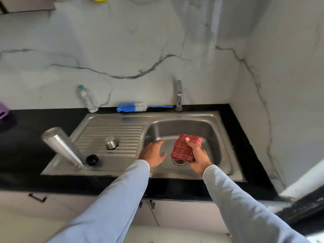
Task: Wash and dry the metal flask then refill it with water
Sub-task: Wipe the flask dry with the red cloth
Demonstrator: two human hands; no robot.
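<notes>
**Flask draining on the board; cloth in hand, drying judged imminent**

The black table (26,155) carries a steel sink (228,148) with a ribbed draining board to its left; the basin sits under the tap (179,95), which shows no running water. The metal flask (60,146) lies tilted, mouth down on the board's lower corner and base up over the table edge; this posture appears intended to let water drain out. A clear plastic bottle (88,99) stands against the wall, probably the refill source; a blue bottle brush (133,107) lies along the sink's back rim, set aside. The steel cap (112,142) rests on the ribs; the black stopper (92,160) sits just beside the flask's mouth; both are kept apart from it to dry. The right hand (197,158) is closed around a folded red checked cloth (184,148) over the basin; the left hand (152,153) is spread and empty beside it, holding nothing. Washing seems complete; drying is not yet begun.
</notes>
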